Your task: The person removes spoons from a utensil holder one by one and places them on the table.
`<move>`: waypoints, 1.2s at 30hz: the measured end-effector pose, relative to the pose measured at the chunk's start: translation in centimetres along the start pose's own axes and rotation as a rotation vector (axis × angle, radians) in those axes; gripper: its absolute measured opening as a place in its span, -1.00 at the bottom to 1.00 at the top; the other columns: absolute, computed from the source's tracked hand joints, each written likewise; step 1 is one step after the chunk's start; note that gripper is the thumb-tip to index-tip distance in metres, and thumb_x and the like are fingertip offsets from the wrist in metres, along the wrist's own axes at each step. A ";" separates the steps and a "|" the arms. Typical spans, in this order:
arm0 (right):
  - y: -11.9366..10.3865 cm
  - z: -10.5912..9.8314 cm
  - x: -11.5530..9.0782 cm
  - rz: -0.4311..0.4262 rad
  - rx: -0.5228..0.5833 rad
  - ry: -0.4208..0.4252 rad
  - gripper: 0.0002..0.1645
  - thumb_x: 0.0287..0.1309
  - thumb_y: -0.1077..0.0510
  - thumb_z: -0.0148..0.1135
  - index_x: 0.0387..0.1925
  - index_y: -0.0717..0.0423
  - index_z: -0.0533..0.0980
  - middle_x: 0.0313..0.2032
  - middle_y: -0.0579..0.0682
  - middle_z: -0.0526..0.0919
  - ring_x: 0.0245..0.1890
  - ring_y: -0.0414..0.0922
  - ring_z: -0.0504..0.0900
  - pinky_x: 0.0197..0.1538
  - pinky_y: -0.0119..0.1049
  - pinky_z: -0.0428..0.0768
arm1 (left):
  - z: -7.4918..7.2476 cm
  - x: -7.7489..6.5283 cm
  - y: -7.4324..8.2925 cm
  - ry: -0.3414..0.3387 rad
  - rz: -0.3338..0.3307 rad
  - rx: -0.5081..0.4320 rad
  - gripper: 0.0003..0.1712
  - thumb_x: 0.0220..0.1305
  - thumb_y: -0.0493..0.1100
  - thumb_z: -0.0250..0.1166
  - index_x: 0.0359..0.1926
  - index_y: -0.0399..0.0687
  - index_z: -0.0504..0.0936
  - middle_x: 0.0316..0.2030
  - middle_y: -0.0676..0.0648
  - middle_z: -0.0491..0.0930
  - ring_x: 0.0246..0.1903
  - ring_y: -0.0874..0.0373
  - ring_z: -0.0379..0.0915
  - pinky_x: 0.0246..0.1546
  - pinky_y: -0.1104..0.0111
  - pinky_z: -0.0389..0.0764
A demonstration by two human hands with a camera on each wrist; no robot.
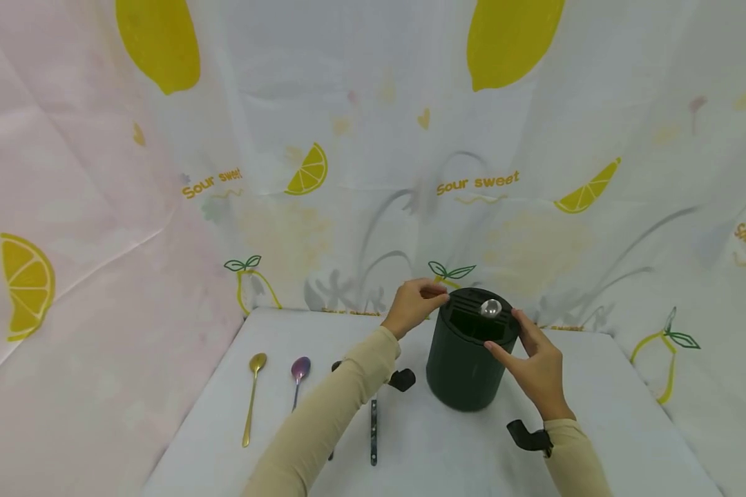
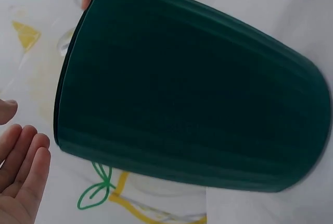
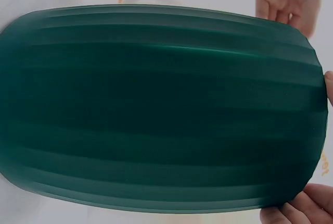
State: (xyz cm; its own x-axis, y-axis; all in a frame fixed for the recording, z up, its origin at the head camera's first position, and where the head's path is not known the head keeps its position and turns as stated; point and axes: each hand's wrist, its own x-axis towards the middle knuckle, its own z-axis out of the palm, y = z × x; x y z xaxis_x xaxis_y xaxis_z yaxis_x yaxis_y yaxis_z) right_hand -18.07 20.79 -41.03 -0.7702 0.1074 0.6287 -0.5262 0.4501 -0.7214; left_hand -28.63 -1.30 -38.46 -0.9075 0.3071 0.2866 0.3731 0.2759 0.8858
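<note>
A dark green utensil holder with a slotted black top stands on the table, filling both the left wrist view and the right wrist view. Out of its top shows the shiny silver bowl of a spoon; the rest of that spoon is hidden inside. My right hand grips the holder's upper rim, thumb at the front and fingers at the right side. My left hand is beside the rim at the left. In the left wrist view its loosely bent fingers are apart from the holder and hold nothing.
To the left lie a gold spoon and a purple spoon. The left sleeve partly covers utensils there, including one with a dark patterned handle. A lemon-print cloth hangs behind the white table.
</note>
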 end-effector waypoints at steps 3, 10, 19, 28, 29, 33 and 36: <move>0.1 0.0 0.1 0.013 0.007 -0.004 -0.09 -0.15 0.42 0.53 0.29 0.41 0.33 0.23 0.32 0.43 0.25 0.20 0.39 0.23 -0.37 0.41 | 0.8 0.4 0.4 -0.030 0.010 -0.011 -0.63 0.27 -0.04 0.36 0.05 -0.08 0.67 -0.10 0.09 0.66 -0.10 0.26 0.57 -0.11 0.39 0.63; 0.0 0.0 0.0 0.038 -0.003 -0.009 -0.08 -0.13 0.41 0.53 0.30 0.40 0.32 0.25 0.30 0.42 0.26 0.19 0.39 0.24 -0.38 0.40 | 2.6 1.0 0.9 -0.074 0.025 0.021 -0.58 0.21 -0.05 0.41 0.08 -0.04 0.66 -0.06 0.11 0.66 -0.10 0.32 0.57 -0.12 0.48 0.62; 0.1 0.1 -0.2 0.020 0.015 0.004 -0.09 -0.15 0.45 0.52 0.29 0.41 0.32 0.23 0.33 0.43 0.25 0.23 0.39 0.24 -0.36 0.41 | 4.5 1.3 1.1 -0.041 0.111 0.153 -0.64 0.16 -0.10 0.45 -0.01 -0.06 0.69 -0.12 0.03 0.69 -0.19 0.34 0.60 -0.18 0.60 0.58; 0.3 0.2 -0.1 0.016 0.034 0.007 -0.09 -0.15 0.46 0.51 0.30 0.40 0.32 0.23 0.33 0.43 0.25 0.21 0.39 0.24 -0.36 0.41 | 5.5 1.2 1.1 0.008 0.143 0.217 -0.73 0.16 -0.10 0.45 -0.11 -0.04 0.73 -0.21 0.07 0.71 -0.27 0.39 0.59 -0.25 0.65 0.56; 0.3 0.2 -0.1 0.017 0.036 0.006 -0.09 -0.15 0.46 0.51 0.30 0.40 0.32 0.23 0.33 0.43 0.25 0.21 0.39 0.24 -0.35 0.41 | 5.5 1.2 1.1 0.011 0.145 0.224 -0.75 0.17 -0.10 0.45 -0.12 -0.03 0.73 -0.22 0.08 0.71 -0.27 0.40 0.59 -0.25 0.65 0.56; 0.3 0.2 -0.1 0.019 0.036 0.006 -0.09 -0.15 0.45 0.51 0.30 0.40 0.32 0.24 0.32 0.43 0.25 0.21 0.38 0.24 -0.33 0.41 | 5.6 1.2 1.2 0.009 0.150 0.248 -0.79 0.18 -0.08 0.43 -0.16 0.00 0.75 -0.24 0.11 0.72 -0.29 0.43 0.57 -0.25 0.66 0.54; 0.2 0.2 -0.2 0.017 0.040 0.005 -0.09 -0.15 0.46 0.51 0.30 0.41 0.32 0.24 0.33 0.43 0.25 0.23 0.38 0.25 -0.33 0.40 | 5.7 1.2 1.2 0.006 0.147 0.246 -0.83 0.19 -0.08 0.42 -0.21 0.00 0.77 -0.28 0.13 0.71 -0.33 0.44 0.55 -0.28 0.66 0.54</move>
State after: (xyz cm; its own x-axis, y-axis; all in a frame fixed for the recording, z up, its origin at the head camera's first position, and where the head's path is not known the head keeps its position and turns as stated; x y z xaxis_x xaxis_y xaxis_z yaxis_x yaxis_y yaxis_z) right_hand -18.12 20.70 -41.35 -0.7775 0.1188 0.6175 -0.5270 0.4128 -0.7429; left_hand -28.14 4.59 -39.11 -0.8411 0.3546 0.4083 0.5356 0.4418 0.7197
